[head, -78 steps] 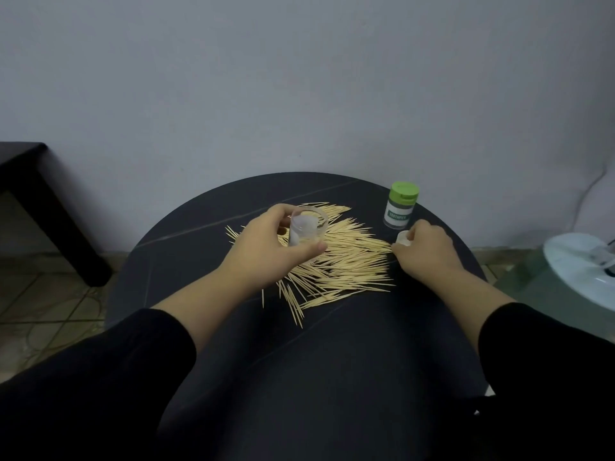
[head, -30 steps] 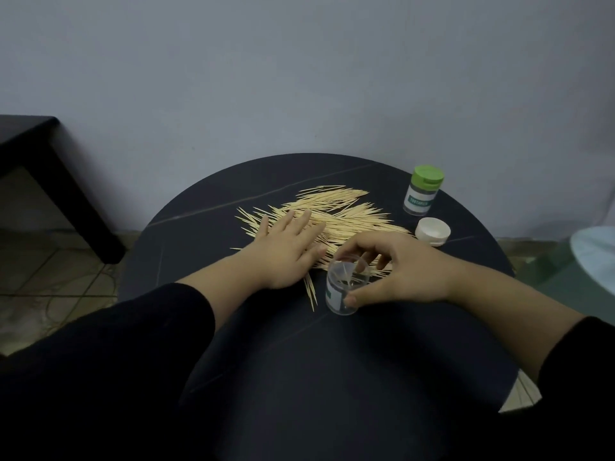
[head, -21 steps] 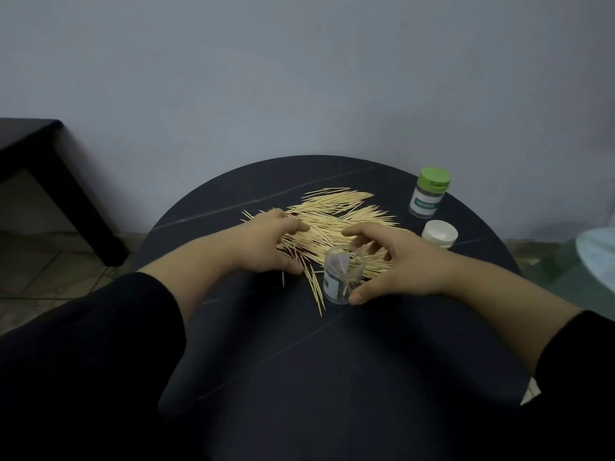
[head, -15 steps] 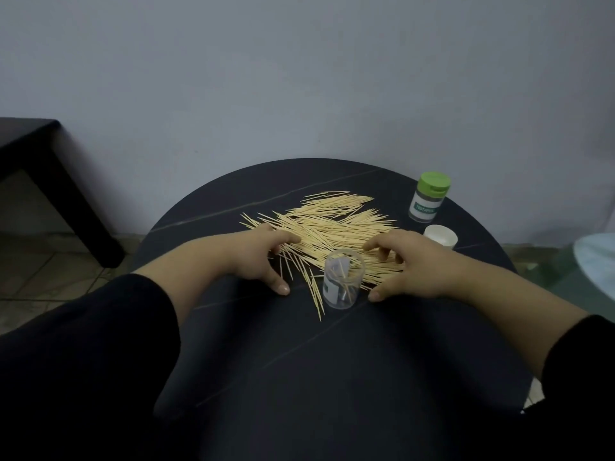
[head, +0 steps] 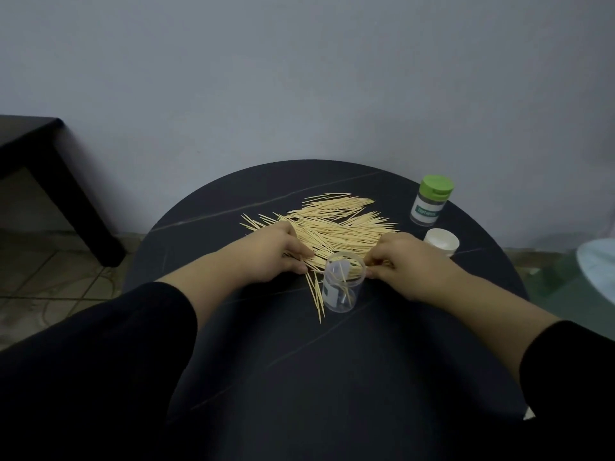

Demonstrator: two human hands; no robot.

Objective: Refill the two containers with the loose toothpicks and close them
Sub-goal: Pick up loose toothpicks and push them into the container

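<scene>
One wide-angle view looks from the person's head, forward and down onto the round black tabletop [head: 332, 377]. It is close enough that the black sleeves [head: 100, 377] fill both near corners. The left hand [head: 273, 251] and right hand [head: 409, 264] meet mid-frame at the loose pale wooden toothpicks [head: 332, 224]. A pale grey wall [head: 299, 78] fills the far upper half, and tiled floor [head: 50, 277] shows at left.

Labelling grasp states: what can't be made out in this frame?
Head view only.
- Left hand fingers: curled under the palm, grip on the toothpicks unclear.
- Right hand fingers: hidden by its knuckles beside the clear container.
- Green-lidded container: label too small.
- Pale object: cut off at right edge.
</scene>
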